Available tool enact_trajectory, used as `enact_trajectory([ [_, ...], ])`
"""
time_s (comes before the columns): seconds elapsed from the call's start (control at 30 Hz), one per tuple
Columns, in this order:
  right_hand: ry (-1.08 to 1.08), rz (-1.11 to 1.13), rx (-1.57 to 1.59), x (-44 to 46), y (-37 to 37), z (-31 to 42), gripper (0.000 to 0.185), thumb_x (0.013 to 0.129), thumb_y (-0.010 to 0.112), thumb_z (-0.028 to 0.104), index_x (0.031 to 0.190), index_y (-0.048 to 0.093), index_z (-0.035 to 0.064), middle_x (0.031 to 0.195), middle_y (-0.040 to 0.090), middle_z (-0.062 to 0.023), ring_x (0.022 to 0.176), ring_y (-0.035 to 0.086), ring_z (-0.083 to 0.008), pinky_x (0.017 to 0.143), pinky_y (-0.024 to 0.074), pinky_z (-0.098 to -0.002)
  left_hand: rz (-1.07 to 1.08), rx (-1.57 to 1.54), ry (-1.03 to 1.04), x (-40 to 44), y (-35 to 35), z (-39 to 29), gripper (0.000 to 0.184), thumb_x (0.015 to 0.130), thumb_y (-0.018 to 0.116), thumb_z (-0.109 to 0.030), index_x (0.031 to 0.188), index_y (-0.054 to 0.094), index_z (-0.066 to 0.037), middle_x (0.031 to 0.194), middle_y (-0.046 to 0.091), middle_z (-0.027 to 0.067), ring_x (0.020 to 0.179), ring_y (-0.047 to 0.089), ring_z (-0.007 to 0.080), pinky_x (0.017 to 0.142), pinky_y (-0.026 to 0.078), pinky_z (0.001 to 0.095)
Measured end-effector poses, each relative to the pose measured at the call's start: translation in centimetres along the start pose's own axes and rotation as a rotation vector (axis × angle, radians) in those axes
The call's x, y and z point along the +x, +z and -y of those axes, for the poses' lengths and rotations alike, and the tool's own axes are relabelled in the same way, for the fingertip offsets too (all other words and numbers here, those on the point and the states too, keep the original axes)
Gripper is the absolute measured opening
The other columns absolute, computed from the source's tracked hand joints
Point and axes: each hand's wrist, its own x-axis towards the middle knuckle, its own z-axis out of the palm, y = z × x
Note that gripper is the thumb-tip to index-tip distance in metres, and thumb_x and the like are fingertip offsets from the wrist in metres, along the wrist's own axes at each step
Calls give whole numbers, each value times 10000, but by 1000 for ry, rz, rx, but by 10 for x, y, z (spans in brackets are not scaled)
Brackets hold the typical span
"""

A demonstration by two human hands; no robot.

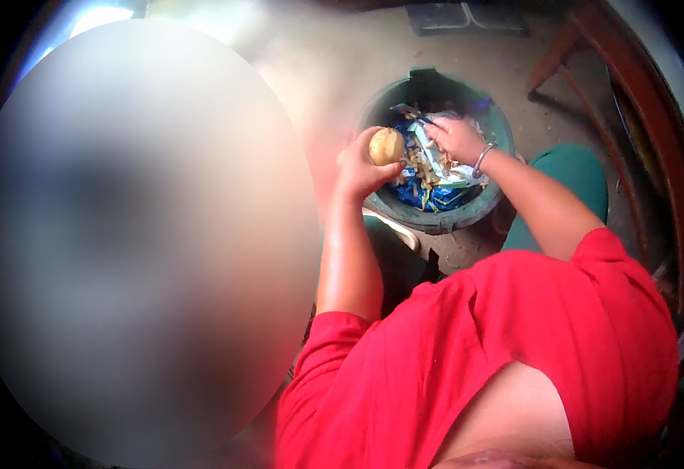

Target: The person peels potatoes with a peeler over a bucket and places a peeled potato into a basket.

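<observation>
In my left hand (364,162) is a round, yellowish potato (386,147), gripped between the thumb and fingers at the near-left rim of the bin. A paler patch shows on its side facing my right hand. Over the middle of the bin, my right hand (457,141) is closed, with a thin dark tool (424,119) sticking out to the left; its exact kind is hard to make out. The two hands are apart. Beneath them stands a round green bin (500,195) holding peelings (426,195), blue plastic and white wrappers.
A dark reddish-brown wooden frame (662,141) rises at the right. Dark flat trays or panels (467,19) lie on the floor at the far side. My knees in green cloth (572,180) flank the bin. A blurred oval hides the left side of the view.
</observation>
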Motion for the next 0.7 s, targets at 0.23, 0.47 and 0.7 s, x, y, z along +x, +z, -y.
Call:
enact_trajectory([
  [0.23, -380, 71, -49, -13, 16, 9, 261, 909, 554, 275, 926, 575, 15, 761, 588, -179, 704, 562, -256, 671, 447, -354, -21, 17, -84, 1, 3, 13, 714, 515, 851, -210, 1158, 568, -83, 1100, 597, 128, 1049, 545, 278, 953, 398, 374],
  [0.47, -136, 61, -143, 0, 11, -2, 351, 898, 543, 370, 886, 611, 25, 751, 619, -203, 723, 622, -339, 642, 464, -407, -6, -68, -48, -2, 2, -5, 669, 543, 825, -108, 1148, 550, -27, 1038, 603, 125, 1005, 569, 244, 890, 464, 337],
  [0.7, -316, -32, -3, -9, 16, 5, 302, 897, 565, 313, 857, 588, 14, 733, 591, -200, 690, 604, -327, 619, 453, -392, -23, -175, -27, -4, 4, -11, 662, 557, 809, -69, 1159, 535, -20, 1020, 613, 112, 933, 605, 211, 809, 507, 320],
])
